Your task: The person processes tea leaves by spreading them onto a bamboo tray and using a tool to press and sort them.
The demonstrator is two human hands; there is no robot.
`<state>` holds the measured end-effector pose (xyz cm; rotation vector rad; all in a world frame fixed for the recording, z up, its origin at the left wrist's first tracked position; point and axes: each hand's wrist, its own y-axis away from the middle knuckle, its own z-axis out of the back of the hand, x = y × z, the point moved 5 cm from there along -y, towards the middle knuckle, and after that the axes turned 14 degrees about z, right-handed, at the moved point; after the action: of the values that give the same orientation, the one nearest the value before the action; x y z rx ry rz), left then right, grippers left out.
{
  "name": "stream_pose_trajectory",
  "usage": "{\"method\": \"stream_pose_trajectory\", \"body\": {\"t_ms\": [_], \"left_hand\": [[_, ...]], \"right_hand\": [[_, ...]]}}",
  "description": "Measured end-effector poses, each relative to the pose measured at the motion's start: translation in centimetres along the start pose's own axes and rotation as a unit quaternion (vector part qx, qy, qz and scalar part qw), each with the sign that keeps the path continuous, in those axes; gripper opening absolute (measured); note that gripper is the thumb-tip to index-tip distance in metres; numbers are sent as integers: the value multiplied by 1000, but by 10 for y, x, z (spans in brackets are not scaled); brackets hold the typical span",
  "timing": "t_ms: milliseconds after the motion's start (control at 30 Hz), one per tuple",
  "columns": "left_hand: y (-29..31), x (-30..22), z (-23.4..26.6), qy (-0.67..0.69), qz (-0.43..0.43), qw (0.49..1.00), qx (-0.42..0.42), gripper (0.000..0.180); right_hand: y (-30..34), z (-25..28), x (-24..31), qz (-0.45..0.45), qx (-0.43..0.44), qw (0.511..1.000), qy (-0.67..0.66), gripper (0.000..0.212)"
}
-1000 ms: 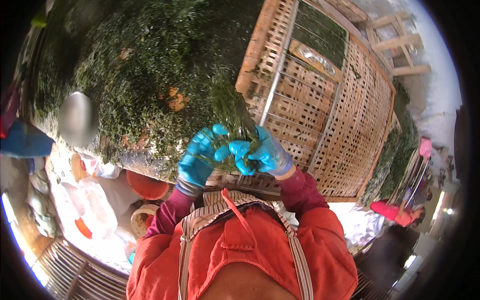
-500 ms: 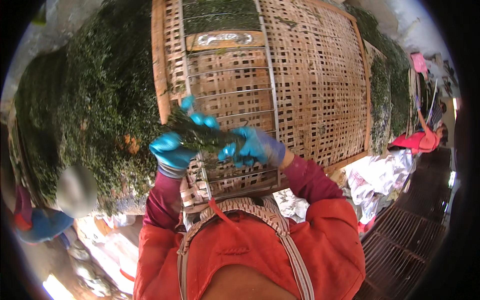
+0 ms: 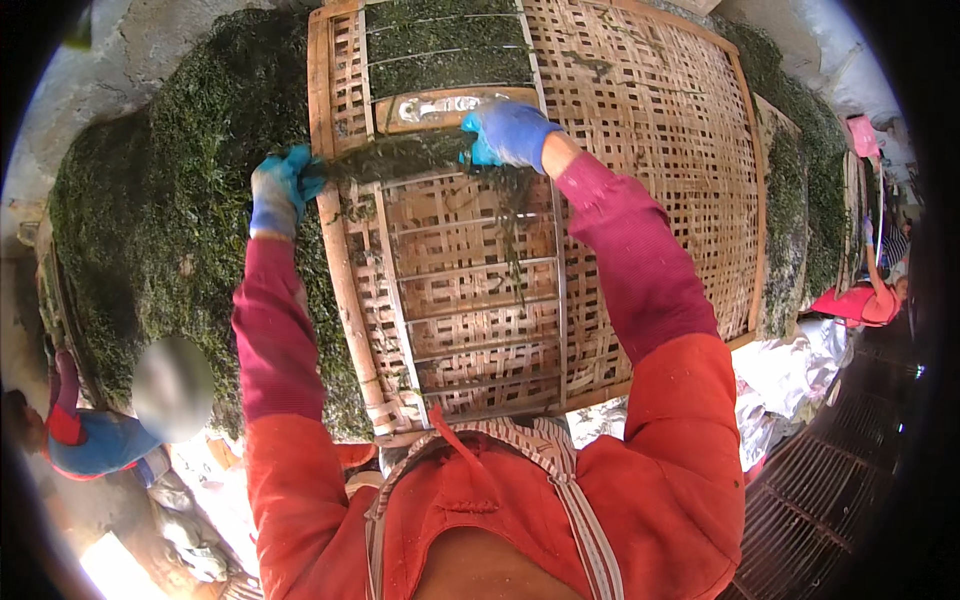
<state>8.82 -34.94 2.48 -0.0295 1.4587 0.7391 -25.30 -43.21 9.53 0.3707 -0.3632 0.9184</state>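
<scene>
Currently | left fingers (image 3: 299, 166), right fingers (image 3: 484, 150): pinching green strands (image 3: 400, 157) | stretched over woven tray (image 3: 650, 210)

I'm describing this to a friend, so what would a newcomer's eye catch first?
The blue-gloved left hand and right hand, holding a dark green bunch between them above a metal frame. The frame lies on a woven tray at centre, right of a big green heap.

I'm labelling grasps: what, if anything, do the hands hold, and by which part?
A dark green leafy bundle, stretched crosswise: the left hand grips its left end, the right hand its right.
</scene>
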Motion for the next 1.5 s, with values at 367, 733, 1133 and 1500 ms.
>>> {"method": "stream_pose_trajectory", "body": {"t_ms": [367,733,1133,1500], "left_hand": [[71,-18,-152,-580,-229,773,-116,97],[71,-11,-149,-544,-270,782,-141,84],[69,-21,-96,-335,-361,866,-82,48],[85,77,-47,-169,-360,904,-156,43]], "right_hand": [[-1,6,15,34,128,987,88,22],[82,23,-39,135,1,930,341,52],[165,77,-111,-287,-242,927,22,44],[45,-49,24,222,-174,931,232,38]]}}
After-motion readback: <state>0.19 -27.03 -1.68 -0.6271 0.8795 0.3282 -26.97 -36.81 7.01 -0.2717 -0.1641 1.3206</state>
